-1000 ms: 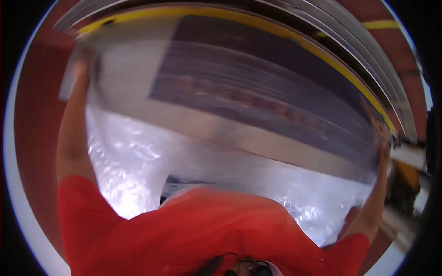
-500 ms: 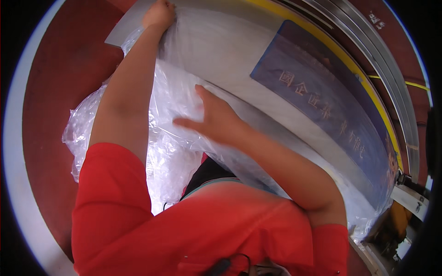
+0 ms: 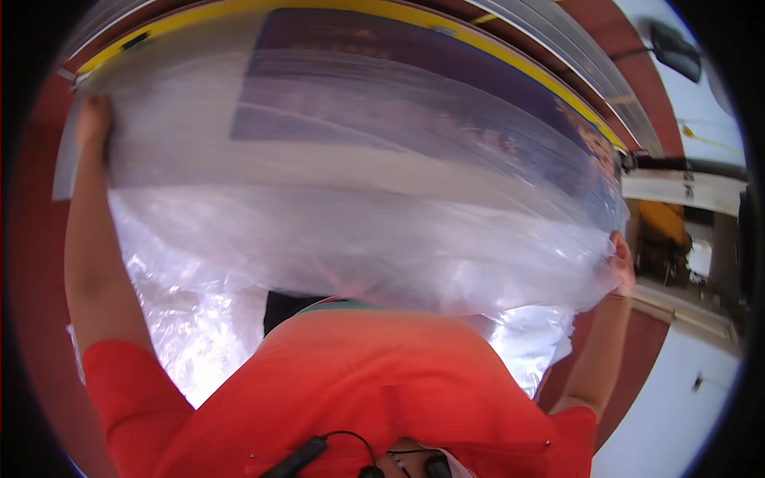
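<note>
Across the big flat board, a clear plastic sheet is stretched wide, the left hand clamped on its far left edge and the right hand gripping its right edge, apparently to keep it taut over the board.

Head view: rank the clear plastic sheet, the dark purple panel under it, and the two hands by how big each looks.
1. clear plastic sheet
2. dark purple panel
3. left hand and right hand: alike, both small and partly hidden by plastic near the curved rim, so unranked.
</note>
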`<act>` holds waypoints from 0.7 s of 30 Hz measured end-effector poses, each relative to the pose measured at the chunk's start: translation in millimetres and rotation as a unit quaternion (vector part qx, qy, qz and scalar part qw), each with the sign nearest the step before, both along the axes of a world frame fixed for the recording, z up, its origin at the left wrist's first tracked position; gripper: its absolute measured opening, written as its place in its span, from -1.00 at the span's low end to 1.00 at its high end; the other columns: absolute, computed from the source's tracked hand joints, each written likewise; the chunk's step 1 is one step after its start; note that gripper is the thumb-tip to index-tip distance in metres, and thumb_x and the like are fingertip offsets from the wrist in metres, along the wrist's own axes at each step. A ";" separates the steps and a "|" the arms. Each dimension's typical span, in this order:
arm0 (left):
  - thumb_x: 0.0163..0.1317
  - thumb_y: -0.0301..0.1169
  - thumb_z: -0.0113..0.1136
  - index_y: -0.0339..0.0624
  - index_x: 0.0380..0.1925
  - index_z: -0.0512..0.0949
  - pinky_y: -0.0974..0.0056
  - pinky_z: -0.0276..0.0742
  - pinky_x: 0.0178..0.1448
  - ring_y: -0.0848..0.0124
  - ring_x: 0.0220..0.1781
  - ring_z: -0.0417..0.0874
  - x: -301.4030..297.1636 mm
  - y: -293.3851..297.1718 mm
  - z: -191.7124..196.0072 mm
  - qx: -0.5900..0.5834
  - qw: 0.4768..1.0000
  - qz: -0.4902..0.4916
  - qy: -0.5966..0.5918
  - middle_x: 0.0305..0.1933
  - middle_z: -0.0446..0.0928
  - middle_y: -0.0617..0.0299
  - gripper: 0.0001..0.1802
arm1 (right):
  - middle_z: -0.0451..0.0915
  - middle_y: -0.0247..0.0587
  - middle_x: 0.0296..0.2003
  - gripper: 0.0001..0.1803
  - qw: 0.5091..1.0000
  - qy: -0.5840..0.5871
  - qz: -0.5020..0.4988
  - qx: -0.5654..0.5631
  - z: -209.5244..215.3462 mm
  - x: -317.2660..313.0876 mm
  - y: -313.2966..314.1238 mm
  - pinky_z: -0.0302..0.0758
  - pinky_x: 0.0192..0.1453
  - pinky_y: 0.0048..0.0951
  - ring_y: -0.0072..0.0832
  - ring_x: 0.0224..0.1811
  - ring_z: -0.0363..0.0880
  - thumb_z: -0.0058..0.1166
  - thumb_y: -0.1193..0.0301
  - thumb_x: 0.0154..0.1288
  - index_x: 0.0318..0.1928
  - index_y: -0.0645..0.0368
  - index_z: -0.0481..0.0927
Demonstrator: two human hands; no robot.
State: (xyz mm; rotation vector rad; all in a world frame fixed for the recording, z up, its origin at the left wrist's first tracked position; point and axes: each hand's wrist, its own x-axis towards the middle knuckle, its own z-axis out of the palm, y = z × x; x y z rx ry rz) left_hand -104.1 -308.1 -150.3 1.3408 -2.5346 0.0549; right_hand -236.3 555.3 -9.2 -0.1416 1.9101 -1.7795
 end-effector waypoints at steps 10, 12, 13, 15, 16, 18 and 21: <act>0.11 -0.05 -0.21 -0.17 -0.23 0.39 0.09 0.33 -0.10 0.02 -0.09 0.41 9.6 -74.8 -36.2 -0.018 0.999 -0.035 -0.028 -0.16 0.41 -0.09 -0.56 | 0.19 -0.19 -0.04 -0.48 0.378 0.740 -0.140 0.539 119.9 -12.7 -20.9 0.04 0.05 -0.31 -0.32 0.00 0.10 -0.15 0.13 0.11 0.03 0.12 0.20; 0.11 -0.04 -0.19 -0.18 -0.26 0.40 0.09 0.34 -0.14 0.03 -0.12 0.43 41.3 -105.6 -36.3 -0.056 0.997 -0.042 -0.019 -0.21 0.43 -0.08 -0.56 | 0.10 -0.08 0.08 -0.39 0.523 0.642 0.043 0.559 21.5 -41.1 -47.6 -0.07 0.16 -0.15 -0.18 0.14 -0.01 -0.20 0.06 0.11 0.12 0.12 0.12; 0.11 -0.04 -0.19 -0.18 -0.27 0.40 0.09 0.34 -0.15 0.03 -0.14 0.44 44.5 -115.6 -43.9 -0.074 0.996 -0.053 0.001 -0.22 0.44 -0.07 -0.56 | 0.06 -0.03 0.14 -0.34 0.573 0.570 0.053 0.586 -14.1 -50.9 -33.3 -0.13 0.21 -0.08 -0.11 0.22 -0.07 -0.23 0.03 0.11 0.16 0.12 0.08; 0.11 -0.03 -0.18 -0.18 -0.29 0.41 0.10 0.35 -0.17 0.05 -0.16 0.45 19.7 -110.5 -54.0 -0.070 0.995 -0.069 0.010 -0.25 0.45 -0.05 -0.56 | 0.05 -0.07 0.16 -0.37 0.644 0.381 -0.080 0.659 -103.2 -61.5 102.2 -0.14 0.23 -0.15 -0.12 0.23 -0.09 -0.26 0.06 0.15 0.16 0.14 0.08; 0.11 -0.02 -0.17 -0.17 -0.29 0.41 0.11 0.35 -0.17 0.05 -0.17 0.45 14.5 -96.8 -54.1 -0.052 0.997 -0.062 -0.011 -0.25 0.45 -0.04 -0.56 | 0.04 -0.09 0.17 -0.38 0.664 0.339 -0.084 0.661 -98.0 -66.4 93.4 -0.15 0.24 -0.18 -0.13 0.23 -0.10 -0.28 0.08 0.17 0.16 0.15 0.06; 0.11 -0.02 -0.16 -0.15 -0.29 0.42 0.13 0.35 -0.18 0.07 -0.19 0.46 23.3 -84.1 -44.5 -0.050 0.997 -0.043 -0.026 -0.25 0.46 -0.01 -0.57 | 0.03 -0.12 0.18 -0.40 0.702 0.260 -0.094 0.656 -79.7 -71.8 64.7 -0.17 0.26 -0.24 -0.17 0.24 -0.11 -0.32 0.11 0.20 0.18 0.16 0.01; 0.11 -0.02 -0.15 -0.12 -0.28 0.43 0.16 0.36 -0.17 0.09 -0.20 0.47 34.9 -78.9 -34.9 -0.074 0.996 -0.042 -0.025 -0.26 0.46 0.02 -0.58 | 0.03 -0.13 0.18 -0.42 0.673 0.474 0.025 0.567 -80.2 -80.6 -5.1 -0.20 0.26 -0.21 -0.20 0.26 -0.12 -0.33 0.16 0.21 0.18 0.18 0.01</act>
